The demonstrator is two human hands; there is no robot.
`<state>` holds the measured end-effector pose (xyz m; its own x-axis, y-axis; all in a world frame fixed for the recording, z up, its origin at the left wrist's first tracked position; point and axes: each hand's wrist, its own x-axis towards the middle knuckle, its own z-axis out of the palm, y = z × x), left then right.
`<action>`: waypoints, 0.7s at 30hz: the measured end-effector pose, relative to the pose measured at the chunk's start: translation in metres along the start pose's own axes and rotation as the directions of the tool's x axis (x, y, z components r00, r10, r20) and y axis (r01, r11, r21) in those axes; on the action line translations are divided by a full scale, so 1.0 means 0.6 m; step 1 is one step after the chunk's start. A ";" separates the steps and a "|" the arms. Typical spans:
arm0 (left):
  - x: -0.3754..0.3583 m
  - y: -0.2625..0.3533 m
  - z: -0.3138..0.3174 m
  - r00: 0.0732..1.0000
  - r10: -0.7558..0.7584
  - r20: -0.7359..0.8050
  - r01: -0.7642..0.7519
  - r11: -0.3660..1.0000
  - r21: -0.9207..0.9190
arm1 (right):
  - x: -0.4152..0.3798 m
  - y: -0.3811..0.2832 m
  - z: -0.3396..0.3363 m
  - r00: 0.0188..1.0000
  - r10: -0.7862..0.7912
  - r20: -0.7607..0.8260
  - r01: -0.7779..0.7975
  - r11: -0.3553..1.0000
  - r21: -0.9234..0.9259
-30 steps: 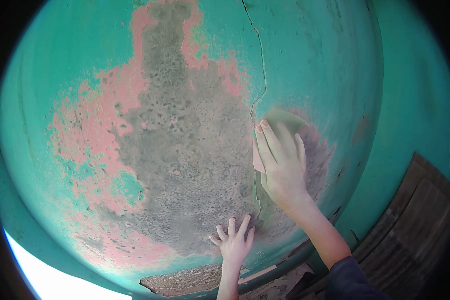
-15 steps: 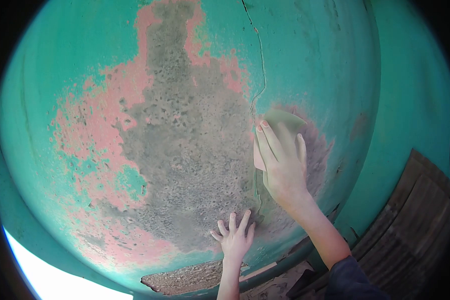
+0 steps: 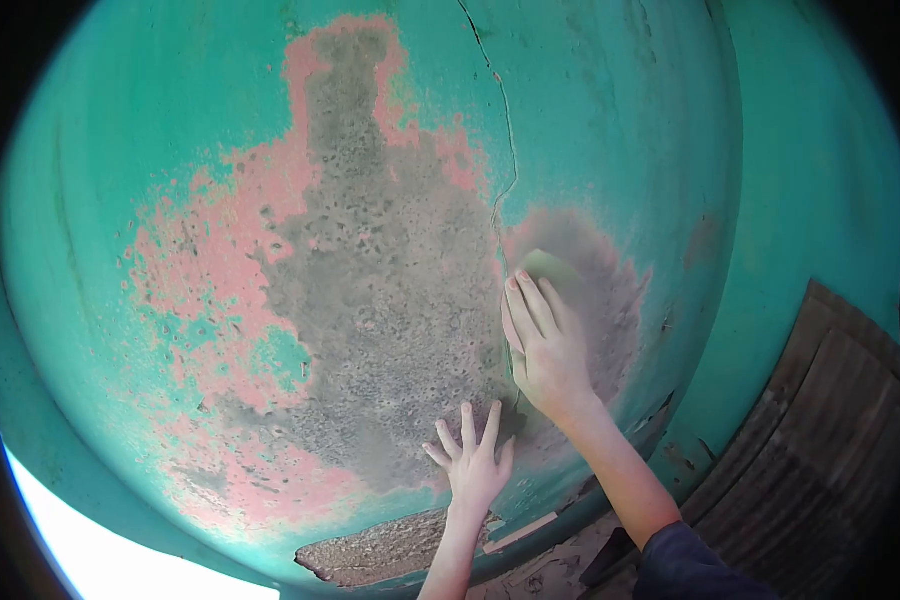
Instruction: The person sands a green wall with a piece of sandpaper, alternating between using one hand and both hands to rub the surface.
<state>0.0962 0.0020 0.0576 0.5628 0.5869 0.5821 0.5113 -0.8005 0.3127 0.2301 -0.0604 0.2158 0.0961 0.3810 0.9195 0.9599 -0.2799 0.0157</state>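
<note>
A large curved green wall (image 3: 610,130) shows a worn patch of pink and grey (image 3: 390,290), with a thin crack running down to the right of its middle. My right hand (image 3: 545,345) presses a pale greenish sheet (image 3: 550,268) flat against the grey area beside the crack; the sheet's top edge shows beyond the fingertips. Lower down, my left hand (image 3: 475,465) rests on the surface with fingers spread, holding nothing, near the crack's lower end.
Below my left hand, a broken strip (image 3: 380,548) exposes rough brown material. Dark corrugated sheets (image 3: 800,450) lean at the lower right. A bright white area (image 3: 120,540) shows at the lower left.
My right hand has moved slightly down and left with the sheet, and less of the sheet shows. My left hand remains spread on the wall. The view has shifted a little.
</note>
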 end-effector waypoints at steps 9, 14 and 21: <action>0.195 0.015 -0.206 0.864 0.382 -0.328 -0.266 0.900 0.346 | 0.061 0.024 0.008 0.989 0.040 -0.145 -0.027 0.996 0.087; 0.202 0.013 -0.208 0.878 0.409 -0.248 -0.296 0.873 0.388 | -0.049 0.038 0.061 0.998 -0.063 -0.004 0.064 0.998 0.014; 0.196 0.013 -0.211 0.883 0.412 -0.224 -0.310 0.871 0.381 | 0.109 0.043 0.002 0.979 0.012 -0.206 0.017 0.990 0.137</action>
<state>0.0839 0.0495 0.2237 0.5626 0.1615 0.8108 0.5186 -0.8327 -0.1940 0.2612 -0.0418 0.2760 0.0512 0.1882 0.9808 0.9884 -0.1501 -0.0228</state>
